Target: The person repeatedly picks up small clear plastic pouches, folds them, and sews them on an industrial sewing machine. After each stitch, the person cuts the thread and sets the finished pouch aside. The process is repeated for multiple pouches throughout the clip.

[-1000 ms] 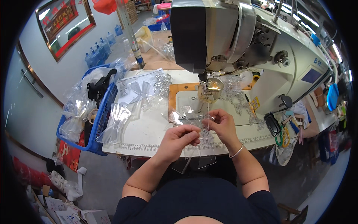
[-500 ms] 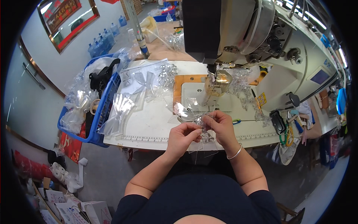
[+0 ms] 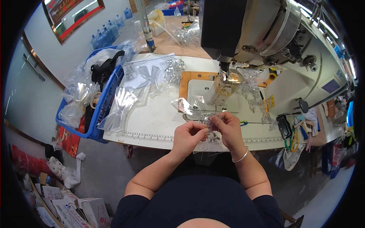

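Note:
Between my hands, in front of a sewing machine (image 3: pixel 227 81), is a bunched piece of clear plastic sheet (image 3: pixel 186 107) with loose thread ends around it. My left hand (image 3: pixel 187 137) has thumb and forefinger pinched together at the near left side of the bunch. With thumb and fingers closed, my right hand (image 3: pixel 230 131) grips the gathered part from the right; a bangle is on that wrist. The exact spot under my fingertips is hard to see through the shiny plastic. Beyond my hands stands the machine's post with its presser foot above.
At left, a blue basket (image 3: pixel 99 114) holds clear bags and black straps. Clear bow-shaped plastic pieces (image 3: pixel 121 104) and a paper sheet (image 3: pixel 131 72) lie on the white table (image 3: pixel 152 121). Scissors (image 3: pixel 294 142) and tools hang at the right edge. Cardboard boxes (image 3: pixel 93 211) stand on the floor.
My view has shifted slightly, so the machine sits further right in the picture. Both hands stay at the plastic bunch, with only small finger movements.

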{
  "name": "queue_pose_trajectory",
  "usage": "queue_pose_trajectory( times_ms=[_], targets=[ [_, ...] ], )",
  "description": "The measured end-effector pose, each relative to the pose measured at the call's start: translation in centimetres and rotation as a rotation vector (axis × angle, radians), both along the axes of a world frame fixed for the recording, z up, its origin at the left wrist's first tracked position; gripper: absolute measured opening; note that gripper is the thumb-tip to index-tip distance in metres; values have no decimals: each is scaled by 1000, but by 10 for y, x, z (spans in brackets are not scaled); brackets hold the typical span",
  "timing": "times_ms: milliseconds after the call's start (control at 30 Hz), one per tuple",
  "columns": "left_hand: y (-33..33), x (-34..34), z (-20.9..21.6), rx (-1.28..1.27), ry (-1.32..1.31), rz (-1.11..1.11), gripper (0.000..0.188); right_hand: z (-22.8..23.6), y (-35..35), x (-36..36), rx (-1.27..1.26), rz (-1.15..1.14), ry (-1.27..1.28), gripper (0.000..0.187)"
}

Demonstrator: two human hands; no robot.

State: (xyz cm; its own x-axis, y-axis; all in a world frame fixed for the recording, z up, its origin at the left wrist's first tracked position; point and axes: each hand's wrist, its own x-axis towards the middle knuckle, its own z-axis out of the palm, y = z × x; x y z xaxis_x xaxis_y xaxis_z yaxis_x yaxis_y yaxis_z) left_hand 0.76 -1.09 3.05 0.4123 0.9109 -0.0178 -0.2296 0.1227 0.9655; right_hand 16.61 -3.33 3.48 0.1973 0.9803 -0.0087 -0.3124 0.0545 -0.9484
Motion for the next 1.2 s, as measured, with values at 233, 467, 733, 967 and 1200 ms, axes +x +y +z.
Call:
queue_pose_trajectory(
  times_ms=[233,467,733,967,1200],
  targets=[
    [0,2,4,20,28,25,9,-2,2,0,-18,-3,80,13],
    [0,4,1,22,39,36,9,-3,1,0,-4,6,85,13],
    [3,9,-12,36,86,113,15,-8,2,0,-16,19,56,12],
    [13,1,-18,6,181,-9,20,-1,0,4,-128,96,137,15],
    [15,3,-26,62,116,107,15,-2,-5,-4,-45,58,-21,27]
  ],
)
